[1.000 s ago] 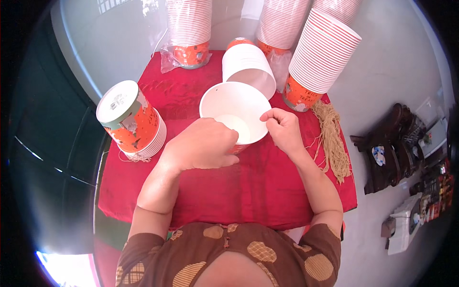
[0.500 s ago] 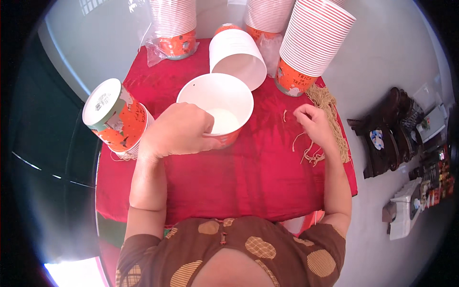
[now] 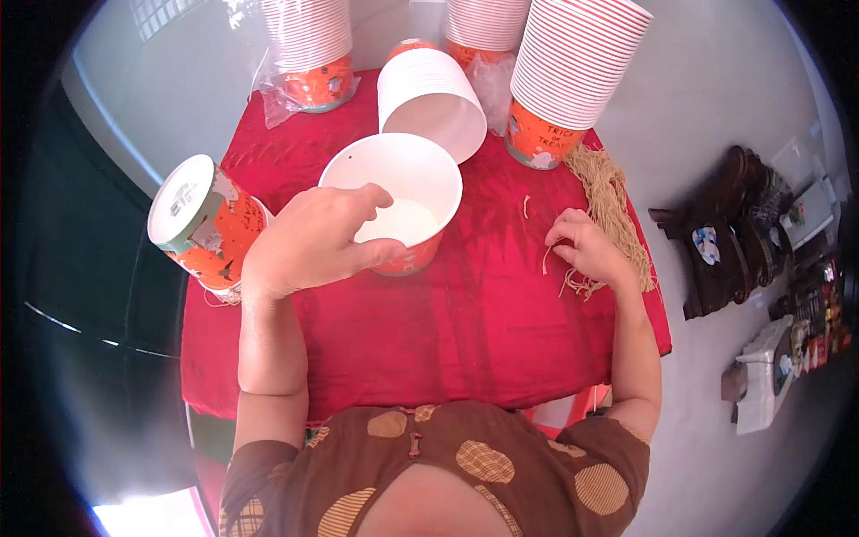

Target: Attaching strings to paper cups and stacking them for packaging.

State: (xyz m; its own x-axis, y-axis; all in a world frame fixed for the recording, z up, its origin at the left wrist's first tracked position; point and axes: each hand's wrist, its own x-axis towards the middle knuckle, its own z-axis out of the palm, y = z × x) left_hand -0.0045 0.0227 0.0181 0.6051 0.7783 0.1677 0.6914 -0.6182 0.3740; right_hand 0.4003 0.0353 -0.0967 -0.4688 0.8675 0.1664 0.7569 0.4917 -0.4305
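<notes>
A white-lined paper tub (image 3: pixel 412 183) with an orange printed outside stands upright mid-table, its mouth facing me. There is a small dark spot on its inner wall near the rim. My left hand (image 3: pixel 309 234) is at the tub's near left rim, thumb and fingers spread apart, with nothing visible between them. At the right, my right hand (image 3: pixel 591 251) is low over the cloth with its fingers curled together on the loose end of a strand of twine (image 3: pixel 546 260). Beside it lies a thick bundle of tan twine (image 3: pixel 608 192).
A white tub (image 3: pixel 429 94) lies on its side behind. Tall nested tub stacks stand at the back left (image 3: pixel 313 45) and back right (image 3: pixel 577 67). An upturned orange tub (image 3: pixel 219 228) sits at the left edge. A short twine scrap (image 3: pixel 526 207) rests on the red cloth (image 3: pixel 447 349).
My left hand's fingers have spread from a closed grip at the tub's rim. My right hand has come down onto the loose twine strand. The whole view has shifted slightly.
</notes>
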